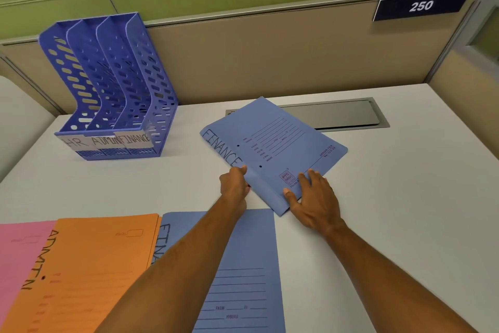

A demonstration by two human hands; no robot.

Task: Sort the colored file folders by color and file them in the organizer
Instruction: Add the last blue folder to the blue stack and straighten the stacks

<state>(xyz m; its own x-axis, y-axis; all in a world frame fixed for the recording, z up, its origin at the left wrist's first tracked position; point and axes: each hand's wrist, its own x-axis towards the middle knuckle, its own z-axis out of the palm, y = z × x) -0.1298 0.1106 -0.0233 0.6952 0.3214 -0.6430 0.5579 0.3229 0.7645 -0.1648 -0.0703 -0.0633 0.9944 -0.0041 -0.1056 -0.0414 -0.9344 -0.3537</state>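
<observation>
the blue perforated plastic file organizer (113, 89) stands at the back left of the pale grey counter (405, 197), against the beige partition wall (270, 62); its three upright slots, labelled hr, admin and finance on white tape, hold no folders. a blue paper folder marked finance (272, 149) lies tilted at mid-counter, its far corner over the grey metal cable hatch (345, 115). the left hand (234, 184) pinches its near left edge, thumb on top, fingers curled under. the right hand (314, 200) presses its near corner with fingers spread flat, grasping nothing. along the near edge lie a second blue finance folder (243, 278), an orange paper folder marked admin (94, 265) overlapping its left side, and a pink paper folder (19, 251) under the orange one. bare counter stretches to the right and between folder and organizer.
</observation>
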